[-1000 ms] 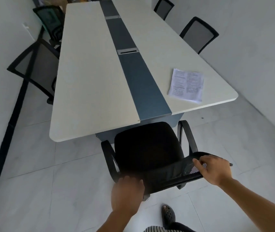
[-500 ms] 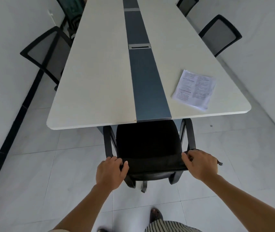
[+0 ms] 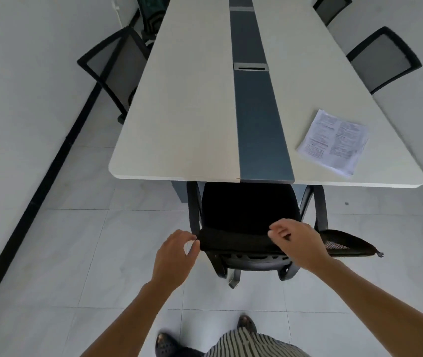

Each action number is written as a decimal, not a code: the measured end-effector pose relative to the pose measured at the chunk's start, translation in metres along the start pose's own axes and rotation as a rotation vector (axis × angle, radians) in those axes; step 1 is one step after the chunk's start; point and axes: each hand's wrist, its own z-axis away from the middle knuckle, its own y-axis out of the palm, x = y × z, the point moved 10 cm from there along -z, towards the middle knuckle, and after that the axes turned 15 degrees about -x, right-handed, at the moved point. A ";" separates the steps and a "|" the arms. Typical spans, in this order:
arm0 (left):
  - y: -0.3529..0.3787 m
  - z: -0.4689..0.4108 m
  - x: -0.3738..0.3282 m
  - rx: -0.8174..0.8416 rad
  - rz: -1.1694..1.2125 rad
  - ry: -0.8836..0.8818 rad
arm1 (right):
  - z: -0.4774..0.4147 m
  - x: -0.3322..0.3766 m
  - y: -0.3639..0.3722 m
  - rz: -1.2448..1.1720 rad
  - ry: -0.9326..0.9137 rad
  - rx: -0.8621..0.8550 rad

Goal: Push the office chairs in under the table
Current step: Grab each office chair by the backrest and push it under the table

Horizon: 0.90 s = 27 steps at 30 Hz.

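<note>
A black office chair (image 3: 249,210) stands at the near end of the long pale table (image 3: 187,119), its seat partly under the tabletop edge and its backrest top toward me. My left hand (image 3: 174,253) hovers just left of the backrest, fingers apart, holding nothing. Over the middle of the backrest top, my right hand (image 3: 298,240) has its fingers loosely curled and is off the chair. Torn mesh hangs off the backrest's right end (image 3: 349,246).
A printed paper sheet (image 3: 334,143) lies on the table's near right corner. Two black mesh chairs stand on the left side (image 3: 117,65) and two on the right (image 3: 383,60). White walls run close along both sides. My feet (image 3: 166,343) are on pale tile floor.
The chair slid forward until its seat went partly under the table end. Both hands then let go of the backrest and now hover over it.
</note>
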 end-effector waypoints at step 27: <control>-0.385 0.109 0.400 -0.488 0.522 -1.085 | 0.001 0.401 0.275 -0.474 0.201 0.522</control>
